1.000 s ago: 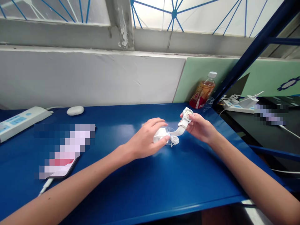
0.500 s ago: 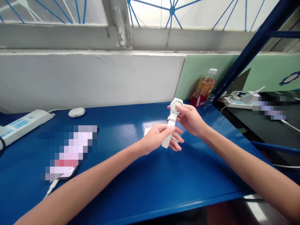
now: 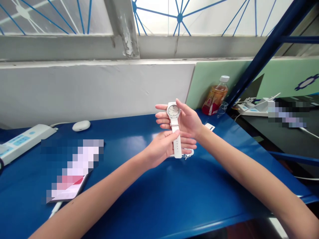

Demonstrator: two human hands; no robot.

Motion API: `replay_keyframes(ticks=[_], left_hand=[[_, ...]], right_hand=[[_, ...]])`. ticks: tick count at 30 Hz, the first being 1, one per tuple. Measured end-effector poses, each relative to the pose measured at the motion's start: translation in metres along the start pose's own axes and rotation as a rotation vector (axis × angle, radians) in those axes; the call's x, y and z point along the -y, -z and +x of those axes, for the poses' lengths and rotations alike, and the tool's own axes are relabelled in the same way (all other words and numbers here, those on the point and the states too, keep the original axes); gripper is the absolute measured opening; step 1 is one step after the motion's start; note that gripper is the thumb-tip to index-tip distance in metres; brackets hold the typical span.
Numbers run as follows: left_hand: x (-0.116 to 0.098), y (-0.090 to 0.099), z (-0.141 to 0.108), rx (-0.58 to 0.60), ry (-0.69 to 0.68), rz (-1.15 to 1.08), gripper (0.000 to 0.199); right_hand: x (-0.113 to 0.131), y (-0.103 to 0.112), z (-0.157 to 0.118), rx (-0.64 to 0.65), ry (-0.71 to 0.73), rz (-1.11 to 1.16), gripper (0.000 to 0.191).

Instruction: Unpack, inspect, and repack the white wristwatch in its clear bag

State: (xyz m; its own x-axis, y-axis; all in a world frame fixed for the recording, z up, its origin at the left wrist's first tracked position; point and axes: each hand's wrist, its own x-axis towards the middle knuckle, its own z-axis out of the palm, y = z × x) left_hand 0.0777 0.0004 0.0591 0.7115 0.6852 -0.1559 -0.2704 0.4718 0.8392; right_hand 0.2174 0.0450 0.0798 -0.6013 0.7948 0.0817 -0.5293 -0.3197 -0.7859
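blue desk (image 3: 154, 199) by a window (image 3: 204, 20): above it, my left hand (image 3: 158, 148) is pinching a white watch (image 3: 174, 121) by its strap (image 3: 177, 146), my right hand (image 3: 190, 121) spreading wide behind; positioning seems underway, next calling for steadiness.

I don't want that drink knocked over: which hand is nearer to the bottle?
Right. The right hand is left of the bottle and nearer the camera, not touching it; the left hand is farther left, thumb on the watch strap.

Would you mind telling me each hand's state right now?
Left hand: holding the white watch by its strap.
Right hand: open, fingers extended behind the watch.
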Motion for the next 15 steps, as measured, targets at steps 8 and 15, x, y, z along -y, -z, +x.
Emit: replay_keyframes(ticks=[8, 15], left_hand=[[0.006, 0.003, 0.003, -0.049, 0.089, -0.003, 0.037], [0.008, 0.001, 0.005, -0.131, 0.103, 0.01, 0.038]], right_hand=[[-0.004, 0.007, 0.002, -0.026, -0.131, 0.1, 0.056], [-0.002, 0.015, 0.001, 0.077, -0.141, 0.054, 0.061]])
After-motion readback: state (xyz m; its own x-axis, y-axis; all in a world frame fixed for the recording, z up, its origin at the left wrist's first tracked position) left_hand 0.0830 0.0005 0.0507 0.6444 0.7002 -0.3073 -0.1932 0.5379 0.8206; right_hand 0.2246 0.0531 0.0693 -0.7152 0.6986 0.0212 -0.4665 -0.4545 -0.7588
